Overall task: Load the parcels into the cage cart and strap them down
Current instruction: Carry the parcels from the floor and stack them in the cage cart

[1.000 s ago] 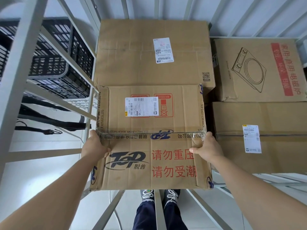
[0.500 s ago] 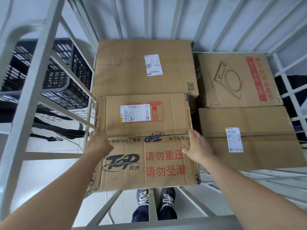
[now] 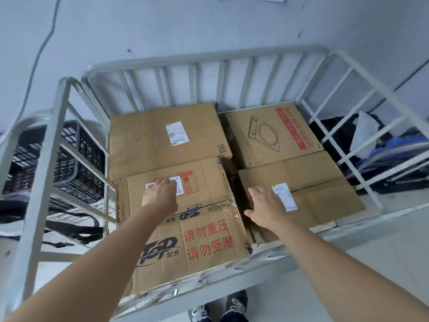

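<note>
4 parcels sit 2 x 2 in the cage cart (image 3: 209,57). Left hand (image 3: 160,194) rests on the near-left box (image 3: 209,240), fingers over its label (image 3: 178,184) — gripping nothing. Right hand (image 3: 267,205) lies flat, fingers spread, on the near-right box (image 3: 325,194), btwn label & gap.

Warehouse or parcel depot: metal cage cart (image 3: 357,73), labelled cardboard parcels (image 3: 162,140), black plastic crate (image 3: 69,163).

Four cardboard parcels (image 3: 162,140) lie packed together on the white cage cart (image 3: 209,57).
</note>
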The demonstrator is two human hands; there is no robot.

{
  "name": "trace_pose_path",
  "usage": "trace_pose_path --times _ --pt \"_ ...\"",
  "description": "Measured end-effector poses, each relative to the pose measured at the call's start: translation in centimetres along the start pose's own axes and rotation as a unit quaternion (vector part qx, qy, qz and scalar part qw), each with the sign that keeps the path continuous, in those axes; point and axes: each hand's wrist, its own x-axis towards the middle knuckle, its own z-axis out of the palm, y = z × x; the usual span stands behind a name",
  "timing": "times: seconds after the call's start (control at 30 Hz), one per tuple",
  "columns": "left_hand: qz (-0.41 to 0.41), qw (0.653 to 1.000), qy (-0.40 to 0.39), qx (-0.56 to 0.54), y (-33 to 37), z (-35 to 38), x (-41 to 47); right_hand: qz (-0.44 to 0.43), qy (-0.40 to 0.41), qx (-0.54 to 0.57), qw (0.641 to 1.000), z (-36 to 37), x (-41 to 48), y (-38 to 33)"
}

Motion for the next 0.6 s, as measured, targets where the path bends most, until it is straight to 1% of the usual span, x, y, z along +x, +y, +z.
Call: trace_pose_path --times 0.1,0.27,0.4,0.6 --pt "0.059 0.997 0.034 0.03 2.7 -2.4 -0.5 0.017 0.028 -0.005 0.999 -1.9 -2.3 1.3" --pt "0.128 0.986 0.083 0.061 8.0 -6.3 -2.4 0.039 0.079 -0.017 0.996 -4.7 -7.0 4.0" --pt "0.184 0.972 0.131 0.069 12.6 -9.3 -5.2 0.062 0.121 -0.025 0.99 -7.2 -11.8 6.6" --pt "0.258 0.945 0.179 0.091 20.1 -13.5 -10.7 0.108 0.169 -0.042 0.979 -10.0 -20.1 10.9"
